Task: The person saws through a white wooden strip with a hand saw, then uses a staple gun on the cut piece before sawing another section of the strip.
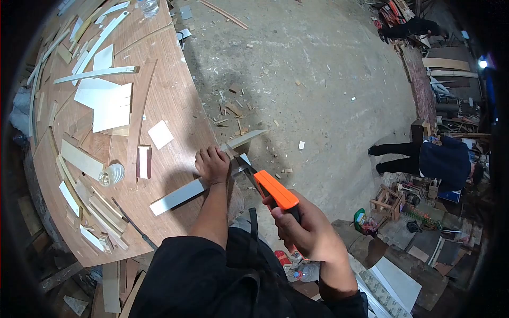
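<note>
My left hand (213, 165) presses down on a long white-faced strip (177, 196) at the table's right edge, its fingers curled over it. The strip runs from the tabletop past the edge, out over the floor. My right hand (302, 225) is wrapped round the orange handle of a hand saw (277, 189). The saw's blade reaches up and left to the strip, just right of my left hand. Whether its teeth touch the strip cannot be made out.
The wooden table (175, 79) carries white sheets (112, 106), thin strips and a clear jar (112, 175). Offcuts (233, 109) litter the concrete floor. Two people (445, 161) are at the right, one near the top. A stool (387, 202) stands at the lower right.
</note>
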A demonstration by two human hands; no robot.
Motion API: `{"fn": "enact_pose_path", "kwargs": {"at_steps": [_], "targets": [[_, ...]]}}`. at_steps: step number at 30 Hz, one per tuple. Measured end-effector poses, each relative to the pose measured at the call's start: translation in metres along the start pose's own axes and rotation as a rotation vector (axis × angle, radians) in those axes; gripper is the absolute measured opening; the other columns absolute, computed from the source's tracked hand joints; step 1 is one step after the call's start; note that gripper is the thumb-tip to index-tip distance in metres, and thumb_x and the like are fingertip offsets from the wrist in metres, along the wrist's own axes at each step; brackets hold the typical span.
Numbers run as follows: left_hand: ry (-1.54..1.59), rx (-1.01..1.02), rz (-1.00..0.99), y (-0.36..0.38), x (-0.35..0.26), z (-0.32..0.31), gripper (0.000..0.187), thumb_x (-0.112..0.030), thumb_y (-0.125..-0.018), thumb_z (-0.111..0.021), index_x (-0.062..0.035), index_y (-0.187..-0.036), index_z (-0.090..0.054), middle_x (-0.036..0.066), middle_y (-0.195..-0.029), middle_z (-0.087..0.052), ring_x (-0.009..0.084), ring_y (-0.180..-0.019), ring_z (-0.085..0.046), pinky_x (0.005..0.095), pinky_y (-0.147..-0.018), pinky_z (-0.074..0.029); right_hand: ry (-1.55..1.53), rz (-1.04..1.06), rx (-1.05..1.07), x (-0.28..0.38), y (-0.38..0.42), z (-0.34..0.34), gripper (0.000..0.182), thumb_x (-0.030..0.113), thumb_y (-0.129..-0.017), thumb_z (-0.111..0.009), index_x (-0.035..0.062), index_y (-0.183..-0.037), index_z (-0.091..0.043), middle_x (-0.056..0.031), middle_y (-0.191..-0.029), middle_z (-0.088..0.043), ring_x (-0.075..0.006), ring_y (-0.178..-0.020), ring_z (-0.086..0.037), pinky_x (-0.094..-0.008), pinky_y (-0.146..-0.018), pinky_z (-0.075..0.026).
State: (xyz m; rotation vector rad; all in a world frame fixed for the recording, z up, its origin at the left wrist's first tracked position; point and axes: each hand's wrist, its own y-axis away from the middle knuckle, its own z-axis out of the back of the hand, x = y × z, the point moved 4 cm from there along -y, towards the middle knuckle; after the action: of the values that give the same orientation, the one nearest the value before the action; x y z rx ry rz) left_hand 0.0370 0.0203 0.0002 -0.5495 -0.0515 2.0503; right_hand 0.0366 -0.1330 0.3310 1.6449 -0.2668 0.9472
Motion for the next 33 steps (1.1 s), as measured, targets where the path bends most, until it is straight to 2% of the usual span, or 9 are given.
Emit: {"fn": "enact_pose_path", "kwargs": {"at_steps": [2, 9, 17, 23, 24, 25, 27, 28, 33], "targets": [[-0.018, 0.005, 0.011, 0.001, 0.001, -0.006, 0.019, -0.023, -0.079, -0.061, -0.0129, -0.096, -0.059, 0.01, -0.1, -0.057, 0.0322, -0.099, -0.055, 0.0462, -0.079, -0.041, -0.018, -0.127, -0.006, -0.001, 0.002, 0.007, 0.03, 0.021, -0.1, -0.059, 0.0021, -0.123, -0.056, 0.0004, -0.074, -0.058, -0.0076, -0.052, -0.051, -0.0265, -0.05, -0.041], [-0.032, -0.036, 0.006, -0.003, -0.002, 0.002, 0.016, -0.022, -0.078, -0.06, -0.0145, -0.091, -0.059, 0.006, -0.1, -0.06, 0.0298, -0.094, -0.057, 0.0457, -0.076, -0.043, 0.13, -0.1, -0.003, 0.01, -0.001, 0.018, 0.028, 0.013, -0.097, -0.057, 0.004, -0.124, -0.056, -0.0024, -0.073, -0.061, -0.0091, -0.052, -0.054, -0.0277, -0.052, -0.043], [-0.114, 0.073, 0.038, -0.002, -0.005, 0.005, 0.028, -0.022, -0.075, -0.061, -0.0157, -0.102, -0.063, 0.006, -0.105, -0.059, 0.0281, -0.101, -0.054, 0.0463, -0.084, -0.042, 0.26, -0.053, -0.06, 0.002, -0.001, 0.029, 0.025, 0.01, -0.096, -0.057, 0.0044, -0.12, -0.06, -0.0115, -0.088, -0.067, -0.0189, -0.072, -0.066, -0.0309, -0.072, -0.051], [-0.115, 0.132, 0.062, -0.002, -0.004, 0.004, 0.029, -0.022, -0.074, -0.061, -0.0157, -0.102, -0.063, 0.006, -0.104, -0.056, 0.0281, -0.101, -0.053, 0.0463, -0.083, -0.042, 0.325, -0.102, -0.07, -0.006, 0.006, 0.037, 0.018, 0.012, -0.093, -0.064, 0.0044, -0.109, -0.063, -0.0124, -0.088, -0.069, -0.0256, -0.079, -0.07, -0.0348, -0.075, -0.053], [-0.111, 0.134, 0.061, -0.002, -0.005, 0.004, 0.029, -0.022, -0.074, -0.061, -0.0158, -0.102, -0.062, 0.005, -0.104, -0.056, 0.0281, -0.101, -0.053, 0.0461, -0.083, -0.043, 0.457, -0.067, -0.019, -0.01, 0.009, 0.038, 0.022, 0.013, -0.092, -0.066, 0.0046, -0.112, -0.06, -0.0142, -0.086, -0.068, -0.0304, -0.079, -0.07, -0.0365, -0.073, -0.053], [-0.114, 0.138, 0.068, -0.002, -0.005, 0.003, 0.029, -0.022, -0.074, -0.061, -0.0158, -0.102, -0.062, 0.005, -0.104, -0.056, 0.0281, -0.101, -0.053, 0.0461, -0.083, -0.043, 0.46, -0.071, -0.014, -0.018, 0.015, 0.035, 0.022, 0.013, -0.092, -0.066, 0.0046, -0.112, -0.06, -0.0142, -0.086, -0.068, -0.0304, -0.079, -0.07, -0.0365, -0.073, -0.053], [-0.096, 0.132, 0.07, -0.002, -0.004, 0.002, 0.03, -0.023, -0.073, -0.062, -0.0161, -0.102, -0.063, 0.005, -0.104, -0.056, 0.0281, -0.099, -0.054, 0.046, -0.082, -0.043, 0.463, -0.111, 0.022, -0.034, 0.025, 0.025, 0.03, 0.017, -0.093, -0.066, 0.0038, -0.118, -0.056, -0.0183, -0.086, -0.068, -0.0378, -0.08, -0.069, -0.0404, -0.071, -0.053], [-0.1, 0.135, 0.072, -0.002, -0.004, 0.002, 0.03, -0.023, -0.073, -0.062, -0.0161, -0.102, -0.063, 0.005, -0.104, -0.056, 0.0281, -0.099, -0.054, 0.046, -0.082, -0.043, 0.563, -0.13, 0.052, -0.033, 0.023, 0.018, 0.037, 0.021, -0.093, -0.067, 0.0026, -0.122, -0.052, -0.0222, -0.084, -0.066, -0.0444, -0.082, -0.067, -0.0444, -0.071, -0.052], [-0.118, 0.125, 0.075, -0.003, -0.007, 0.007, 0.03, -0.021, -0.074, -0.061, -0.016, -0.103, -0.063, 0.006, -0.102, -0.056, 0.0285, -0.098, -0.054, 0.0465, -0.08, -0.044, 0.469, -0.182, 0.094, -0.045, 0.028, 0.011, 0.041, 0.025, -0.094, -0.067, -0.0013, -0.122, -0.053, -0.0247, -0.084, -0.065, -0.0435, -0.082, -0.068, -0.0449, -0.072, -0.052]]}}
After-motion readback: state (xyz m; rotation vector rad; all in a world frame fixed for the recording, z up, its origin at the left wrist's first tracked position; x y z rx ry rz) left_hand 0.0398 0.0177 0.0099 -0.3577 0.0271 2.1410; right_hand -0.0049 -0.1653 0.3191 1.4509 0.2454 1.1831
